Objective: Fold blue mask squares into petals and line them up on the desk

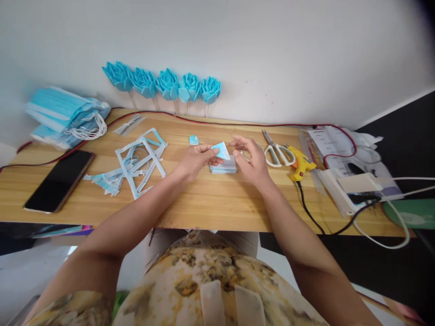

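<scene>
My left hand (196, 158) pinches a small light-blue piece of mask fabric (220, 150) by its edge, lifted just above a low stack of similar blue pieces (223, 167) on the wooden table (210, 203). Just right of the stack is my right hand (249, 160), fingers curled and close together at the piece's right side; whether they grip it is unclear. A tiny blue folded bit (193, 140) lies behind my left hand.
Several blue fabric roses (166, 85) lean on the wall. A pile of blue face masks (64, 115) sits far left, cut mask strips (136, 163) beside a black phone (59, 181). White scissors (278, 151), a yellow glue gun (301, 165), cables and papers lie right.
</scene>
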Demonstrator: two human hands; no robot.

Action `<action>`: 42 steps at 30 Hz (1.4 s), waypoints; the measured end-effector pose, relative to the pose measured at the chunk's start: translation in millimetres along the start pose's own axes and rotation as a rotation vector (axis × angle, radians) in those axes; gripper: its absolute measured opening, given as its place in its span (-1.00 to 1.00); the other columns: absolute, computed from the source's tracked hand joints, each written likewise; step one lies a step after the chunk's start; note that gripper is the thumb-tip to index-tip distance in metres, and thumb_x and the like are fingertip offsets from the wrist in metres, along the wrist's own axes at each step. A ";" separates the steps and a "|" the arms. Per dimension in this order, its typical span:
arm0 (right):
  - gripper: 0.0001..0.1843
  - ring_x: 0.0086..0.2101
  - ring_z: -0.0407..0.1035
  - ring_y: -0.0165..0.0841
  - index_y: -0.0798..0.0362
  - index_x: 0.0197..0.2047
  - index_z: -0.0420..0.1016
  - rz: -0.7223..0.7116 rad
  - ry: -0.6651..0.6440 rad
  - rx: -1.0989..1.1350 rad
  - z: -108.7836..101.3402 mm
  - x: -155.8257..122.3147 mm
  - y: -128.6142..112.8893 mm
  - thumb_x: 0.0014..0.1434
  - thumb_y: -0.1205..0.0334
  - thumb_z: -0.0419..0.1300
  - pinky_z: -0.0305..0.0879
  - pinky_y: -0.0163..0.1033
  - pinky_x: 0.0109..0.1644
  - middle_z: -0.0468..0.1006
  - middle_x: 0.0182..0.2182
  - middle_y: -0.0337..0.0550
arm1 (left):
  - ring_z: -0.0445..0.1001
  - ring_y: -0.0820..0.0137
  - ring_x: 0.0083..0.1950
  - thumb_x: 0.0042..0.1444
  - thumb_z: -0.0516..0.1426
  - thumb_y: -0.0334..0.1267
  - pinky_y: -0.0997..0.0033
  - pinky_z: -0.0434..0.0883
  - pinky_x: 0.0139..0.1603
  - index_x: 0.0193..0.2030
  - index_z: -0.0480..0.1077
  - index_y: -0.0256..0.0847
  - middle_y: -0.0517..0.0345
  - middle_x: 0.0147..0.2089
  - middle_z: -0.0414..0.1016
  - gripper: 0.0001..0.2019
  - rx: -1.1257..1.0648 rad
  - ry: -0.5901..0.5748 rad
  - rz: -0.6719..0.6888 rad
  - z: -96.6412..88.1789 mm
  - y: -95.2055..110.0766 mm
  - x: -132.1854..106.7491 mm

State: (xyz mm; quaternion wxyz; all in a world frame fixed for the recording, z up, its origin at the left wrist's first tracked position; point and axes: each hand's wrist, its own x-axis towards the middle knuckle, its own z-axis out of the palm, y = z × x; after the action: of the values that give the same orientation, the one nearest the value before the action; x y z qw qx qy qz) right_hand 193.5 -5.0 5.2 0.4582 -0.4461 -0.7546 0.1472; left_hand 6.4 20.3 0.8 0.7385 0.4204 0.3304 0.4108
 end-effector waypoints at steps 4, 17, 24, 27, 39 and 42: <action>-0.65 0.03 0.34 -0.18 -0.17 0.04 0.39 -0.135 -0.002 -0.141 -7.4 3.8 0.8 0.21 0.34 0.11 0.29 0.08 0.11 0.47 0.02 -0.16 | 0.53 0.45 -0.39 -0.10 0.35 -0.16 0.42 0.41 -0.25 -0.35 0.47 -0.35 0.04 -0.38 0.59 -0.71 -0.031 -0.008 -0.028 -0.9 1.5 0.4; -0.87 0.10 0.25 -0.18 -0.19 -0.24 0.55 -0.117 -0.135 -0.118 -3.6 4.0 3.5 0.22 0.22 0.17 0.30 0.07 0.07 0.41 0.08 -0.25 | 0.47 0.44 -0.44 -0.07 0.31 -0.09 0.38 0.36 -0.28 -0.39 0.47 -0.31 0.12 -0.50 0.52 -0.71 0.118 -0.009 0.016 -0.3 -0.5 -0.4; -0.93 0.01 0.36 -0.20 -0.08 -0.31 0.51 -0.022 -0.094 -0.050 3.1 2.1 -1.3 0.19 0.20 0.20 0.24 0.08 0.13 0.49 -0.03 -0.18 | 0.48 0.42 -0.40 -0.05 0.29 -0.06 0.39 0.36 -0.26 -0.35 0.50 -0.30 0.11 -0.46 0.53 -0.70 0.211 0.004 0.037 0.1 -1.4 -1.0; -0.96 -0.02 0.38 -0.22 -0.06 -0.31 0.48 0.017 -0.065 -0.013 5.1 1.0 -2.0 0.17 0.19 0.23 0.28 0.04 0.10 0.51 -0.07 -0.16 | 0.49 0.41 -0.38 -0.06 0.29 -0.05 0.39 0.36 -0.27 -0.35 0.50 -0.31 0.10 -0.44 0.54 -0.69 0.243 0.006 0.056 0.7 -0.7 -1.8; -0.60 -0.25 0.45 -0.35 -0.11 0.06 0.37 0.182 -0.052 0.126 9.0 -1.9 -1.1 0.13 0.28 0.22 0.42 -0.11 -0.05 0.56 -0.25 -0.25 | 0.47 0.44 -0.42 -0.10 0.30 -0.02 0.40 0.37 -0.29 -0.43 0.49 -0.30 0.12 -0.46 0.52 -0.68 0.264 0.018 0.052 3.3 1.3 -2.9; -0.60 -0.23 0.45 -0.36 -0.11 0.06 0.35 0.170 -0.030 0.158 9.3 -2.3 -1.1 0.13 0.29 0.21 0.43 -0.13 -0.05 0.54 -0.24 -0.26 | 0.47 0.43 -0.42 -0.10 0.30 -0.02 0.39 0.37 -0.29 -0.44 0.48 -0.30 0.11 -0.46 0.53 -0.68 0.253 0.020 0.053 2.9 0.9 -2.4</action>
State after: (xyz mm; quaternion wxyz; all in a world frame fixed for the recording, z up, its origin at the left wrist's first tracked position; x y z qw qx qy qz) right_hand 185.7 -5.7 -0.4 0.4666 -0.4688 -0.7067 0.2511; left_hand 7.5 17.5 3.2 0.6651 0.5148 0.3755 0.3894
